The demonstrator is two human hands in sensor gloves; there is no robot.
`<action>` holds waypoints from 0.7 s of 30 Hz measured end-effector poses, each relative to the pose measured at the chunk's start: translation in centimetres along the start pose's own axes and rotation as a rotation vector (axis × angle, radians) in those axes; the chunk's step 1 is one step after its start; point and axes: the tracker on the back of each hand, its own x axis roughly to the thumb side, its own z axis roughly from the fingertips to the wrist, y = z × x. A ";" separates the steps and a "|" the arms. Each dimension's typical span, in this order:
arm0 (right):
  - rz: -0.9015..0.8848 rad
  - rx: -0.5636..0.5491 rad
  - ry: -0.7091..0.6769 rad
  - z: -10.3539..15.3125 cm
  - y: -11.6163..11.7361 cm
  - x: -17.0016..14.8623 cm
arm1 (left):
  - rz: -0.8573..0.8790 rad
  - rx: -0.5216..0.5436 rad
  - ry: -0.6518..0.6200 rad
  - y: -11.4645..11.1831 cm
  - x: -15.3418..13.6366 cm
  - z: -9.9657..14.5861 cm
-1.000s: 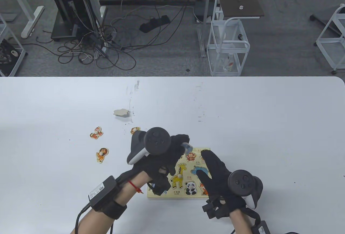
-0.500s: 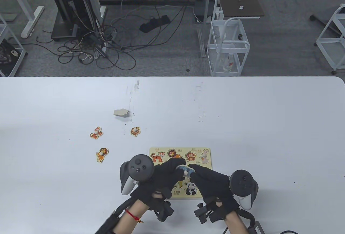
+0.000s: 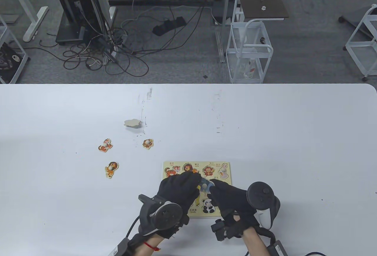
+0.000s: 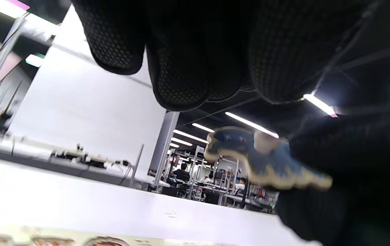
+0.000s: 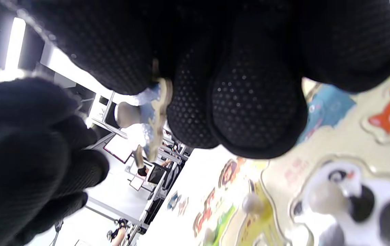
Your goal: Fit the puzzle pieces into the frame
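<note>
The wooden puzzle frame (image 3: 218, 165) lies near the table's front edge, with a rabbit, a giraffe and a panda (image 3: 209, 206) fitted in it. Just above its middle, my right hand (image 3: 213, 186) pinches a blue animal piece (image 3: 205, 186) by one end. The left wrist view shows this blue piece (image 4: 249, 157) sticking out of the right glove. My left hand (image 3: 193, 181) is right beside it, its fingers (image 4: 181, 85) loosely curled above the piece with a gap. In the right wrist view the piece (image 5: 161, 99) is edge-on under my fingertips (image 5: 249, 112), above the frame (image 5: 335, 143).
Three loose animal pieces lie to the left of the frame: an orange one (image 3: 105, 145), a monkey (image 3: 148, 143) and a lion (image 3: 111, 169). A face-down piece (image 3: 132, 123) lies farther back. Beyond the table's far edge are cables and a white cart (image 3: 249, 52).
My left hand brought the blue piece from the frame's top edge to its middle. The right hand took it. The left hand then rolled over, its tracker now toward me.
</note>
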 end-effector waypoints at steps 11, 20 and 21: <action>-0.222 0.154 0.059 -0.3 1.8 -1.0 | -0.226 -0.013 -0.104 -1.4 1.1 0.6; -0.244 0.215 0.018 -0.3 1.9 -0.5 | -0.198 -0.040 -0.155 -0.5 1.0 0.4; -0.217 0.218 0.009 -0.3 1.9 -0.3 | -0.197 -0.051 -0.153 -0.5 0.9 0.4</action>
